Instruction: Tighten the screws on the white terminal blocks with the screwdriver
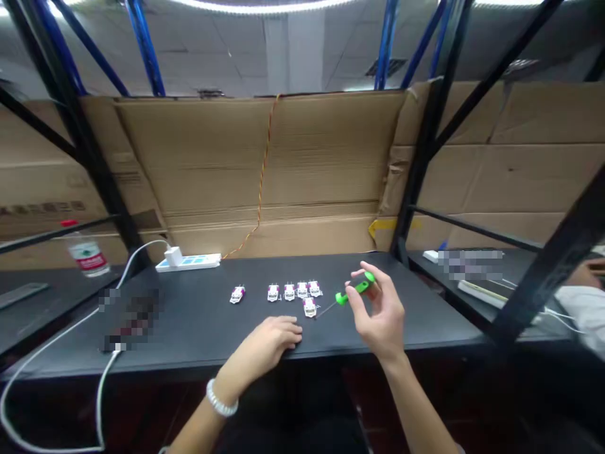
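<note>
With twelve o'clock straight ahead, a cardboard wall (321, 157) stands at twelve behind our black table (203, 340). From the nearest white piece (309, 308), our right hand (380, 315) is at three o'clock, thumb and fingers pinching a green-handled screwdriver (360, 287); our left hand (267, 343), between seven and eight, rests loosely bent, and we cannot tell whether it covers anything. The shaft slants toward eight o'clock, its tip just beside that piece. Four matching pieces (289, 292) line up at eleven; a lone piece (237, 294) lies at nine from them.

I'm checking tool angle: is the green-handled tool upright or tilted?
Tilted: the green-handled tool in the right hand has its thin shaft sloping down leftward toward a small white and purple piece.
</note>
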A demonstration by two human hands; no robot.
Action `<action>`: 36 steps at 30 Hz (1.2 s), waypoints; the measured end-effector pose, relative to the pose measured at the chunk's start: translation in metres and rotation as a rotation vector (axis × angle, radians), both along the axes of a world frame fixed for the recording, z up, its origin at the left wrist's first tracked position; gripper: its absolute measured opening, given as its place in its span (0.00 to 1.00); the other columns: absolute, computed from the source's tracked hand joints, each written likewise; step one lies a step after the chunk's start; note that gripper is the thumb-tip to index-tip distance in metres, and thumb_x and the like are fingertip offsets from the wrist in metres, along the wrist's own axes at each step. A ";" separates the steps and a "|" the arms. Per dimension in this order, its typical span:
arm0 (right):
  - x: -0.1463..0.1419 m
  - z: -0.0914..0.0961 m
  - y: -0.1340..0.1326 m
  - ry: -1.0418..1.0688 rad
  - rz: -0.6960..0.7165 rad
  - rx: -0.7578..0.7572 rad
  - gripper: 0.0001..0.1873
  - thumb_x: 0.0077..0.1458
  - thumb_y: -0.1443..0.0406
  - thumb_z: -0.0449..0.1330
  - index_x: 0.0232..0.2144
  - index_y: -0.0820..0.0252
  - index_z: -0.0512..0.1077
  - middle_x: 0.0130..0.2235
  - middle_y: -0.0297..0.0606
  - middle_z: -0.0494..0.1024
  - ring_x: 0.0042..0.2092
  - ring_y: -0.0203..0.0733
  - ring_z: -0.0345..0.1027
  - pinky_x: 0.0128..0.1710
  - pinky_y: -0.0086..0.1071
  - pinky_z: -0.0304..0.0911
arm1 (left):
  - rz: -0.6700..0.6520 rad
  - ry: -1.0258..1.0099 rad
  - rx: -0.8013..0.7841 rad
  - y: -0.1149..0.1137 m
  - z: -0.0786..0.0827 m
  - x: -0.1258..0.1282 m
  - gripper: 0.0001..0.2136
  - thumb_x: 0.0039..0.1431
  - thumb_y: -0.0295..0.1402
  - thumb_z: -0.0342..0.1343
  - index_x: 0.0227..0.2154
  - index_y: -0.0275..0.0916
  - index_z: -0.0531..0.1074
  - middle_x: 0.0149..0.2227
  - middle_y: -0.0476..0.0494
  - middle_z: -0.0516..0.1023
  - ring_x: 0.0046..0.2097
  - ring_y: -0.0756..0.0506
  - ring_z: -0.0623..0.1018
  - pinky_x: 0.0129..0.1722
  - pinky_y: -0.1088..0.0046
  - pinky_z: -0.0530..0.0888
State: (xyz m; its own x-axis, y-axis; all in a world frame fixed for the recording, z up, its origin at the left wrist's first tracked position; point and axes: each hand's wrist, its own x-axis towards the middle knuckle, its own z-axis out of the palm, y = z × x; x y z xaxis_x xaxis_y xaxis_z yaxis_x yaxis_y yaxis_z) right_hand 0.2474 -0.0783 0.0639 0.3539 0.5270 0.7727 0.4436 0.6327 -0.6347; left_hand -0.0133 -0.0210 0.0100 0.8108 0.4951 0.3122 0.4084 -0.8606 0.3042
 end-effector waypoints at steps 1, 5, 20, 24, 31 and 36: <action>0.001 0.000 0.000 0.003 0.001 -0.002 0.24 0.64 0.61 0.66 0.61 0.54 0.72 0.49 0.44 0.80 0.45 0.47 0.80 0.47 0.42 0.81 | -0.003 -0.016 -0.005 0.003 -0.001 -0.001 0.16 0.70 0.22 0.53 0.48 0.44 0.84 0.55 0.44 0.86 0.64 0.39 0.79 0.66 0.57 0.74; 0.004 -0.001 0.001 0.009 0.013 -0.001 0.24 0.64 0.61 0.67 0.61 0.54 0.72 0.49 0.44 0.80 0.44 0.46 0.80 0.46 0.41 0.81 | -0.015 -0.035 -0.021 0.022 -0.003 -0.008 0.14 0.71 0.25 0.54 0.48 0.43 0.84 0.53 0.43 0.87 0.63 0.40 0.80 0.66 0.58 0.75; 0.010 0.004 -0.001 -0.001 0.001 0.018 0.24 0.64 0.61 0.67 0.60 0.55 0.72 0.48 0.44 0.80 0.44 0.46 0.81 0.46 0.41 0.81 | -0.087 0.044 -0.048 0.064 0.012 0.009 0.11 0.70 0.27 0.58 0.47 0.41 0.84 0.53 0.42 0.87 0.61 0.40 0.81 0.67 0.57 0.72; 0.013 0.005 -0.002 0.006 0.002 0.020 0.24 0.64 0.61 0.67 0.60 0.55 0.72 0.48 0.44 0.80 0.44 0.46 0.81 0.46 0.41 0.81 | -0.100 0.024 -0.053 0.063 0.009 0.012 0.09 0.70 0.26 0.58 0.46 0.42 0.84 0.52 0.42 0.86 0.61 0.41 0.80 0.67 0.59 0.71; 0.015 0.004 -0.002 -0.002 -0.012 0.031 0.24 0.63 0.61 0.67 0.60 0.54 0.73 0.48 0.43 0.80 0.44 0.46 0.80 0.47 0.42 0.81 | 0.023 -0.077 -0.112 0.055 0.009 0.010 0.06 0.67 0.27 0.63 0.45 0.41 0.77 0.53 0.41 0.81 0.56 0.40 0.79 0.60 0.61 0.74; 0.014 0.004 -0.001 -0.011 -0.007 0.029 0.24 0.63 0.61 0.67 0.60 0.54 0.72 0.48 0.43 0.80 0.43 0.46 0.81 0.46 0.42 0.81 | 0.104 -0.073 -0.092 0.050 0.013 0.014 0.11 0.65 0.27 0.64 0.48 0.42 0.72 0.51 0.42 0.79 0.52 0.40 0.78 0.56 0.63 0.74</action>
State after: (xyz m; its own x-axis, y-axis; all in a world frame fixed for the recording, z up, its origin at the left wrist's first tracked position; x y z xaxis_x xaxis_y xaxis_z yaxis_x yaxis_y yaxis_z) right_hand 0.2613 -0.0792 0.0678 0.3491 0.5022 0.7912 0.4545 0.6476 -0.6116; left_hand 0.0003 0.0286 0.0229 0.7306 0.6044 0.3179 0.4675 -0.7820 0.4122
